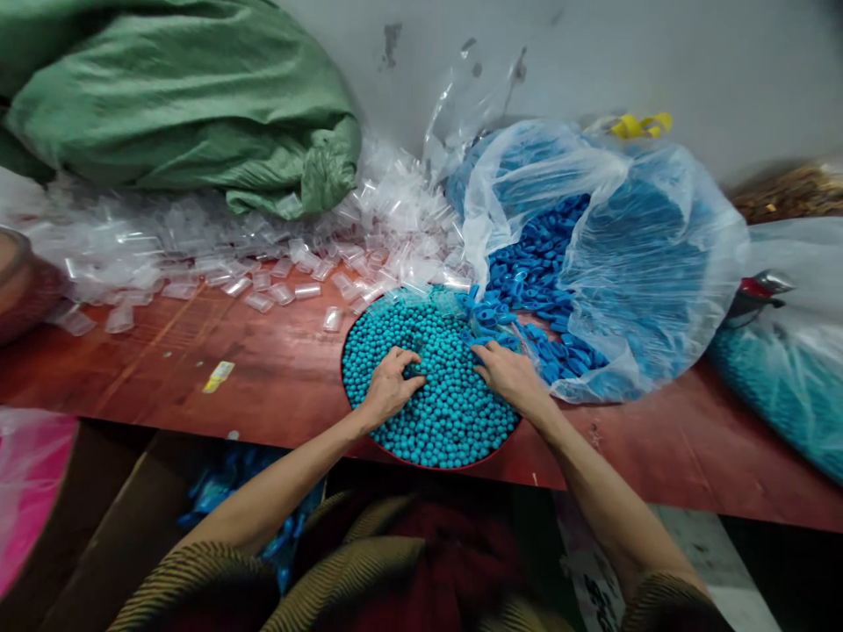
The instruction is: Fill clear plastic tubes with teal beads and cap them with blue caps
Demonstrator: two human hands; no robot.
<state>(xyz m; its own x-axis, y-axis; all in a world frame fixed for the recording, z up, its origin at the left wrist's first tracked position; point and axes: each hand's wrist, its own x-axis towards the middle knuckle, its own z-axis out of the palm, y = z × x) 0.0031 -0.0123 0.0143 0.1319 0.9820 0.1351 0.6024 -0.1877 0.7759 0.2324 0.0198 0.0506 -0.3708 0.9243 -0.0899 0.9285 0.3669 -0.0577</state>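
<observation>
A round red-rimmed tray full of small turquoise balls (448,412) sits at the table's front edge. Over its left part is my left hand (393,384), thumb and forefinger apart, with no object visible between them. My right hand (504,373) is at the tray's right side, its fingertips by the blue plastic pieces (491,314) that spill onto the rim; whether it holds one is too small to tell. Behind the tray lie many clear plastic caps (395,228), some touching the balls.
An open clear bag (652,263) of blue pieces lies right of the tray. A green sack (190,105) rests on the caps at the back left. Another bag of turquoise balls (777,377) stands far right on the red table (277,377). A round container (23,285) is far left.
</observation>
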